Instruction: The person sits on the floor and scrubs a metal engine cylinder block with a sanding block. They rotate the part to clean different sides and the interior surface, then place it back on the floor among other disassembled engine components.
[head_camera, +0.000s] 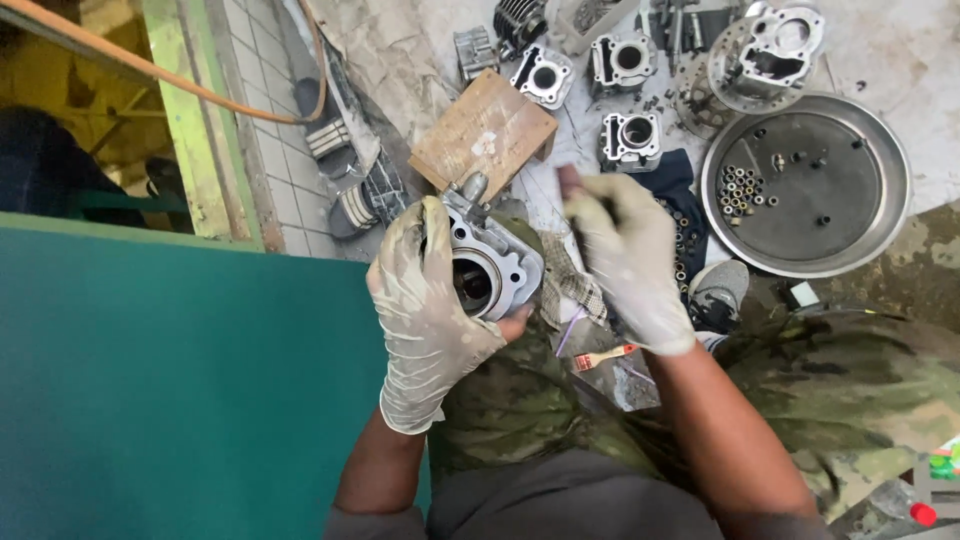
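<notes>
Over the lap, left hand (425, 300) grips a cylinder (490, 268); right hand (628, 265), blurred, fingers curled round a dark tool (578, 200)

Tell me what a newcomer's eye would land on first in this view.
At centre, the gloved left hand grips a grey engine cylinder block with its round bore facing up, while the gloved right hand, blurred, holds a thin dark tool beside it. At upper right, a round metal tray holds small nuts and bolts, with more cylinder blocks lying on the floor above the hands.

Soft, even daylight with faint shadows; the right hand (625, 262) is motion-blurred, and the frame's edges bend slightly.
</notes>
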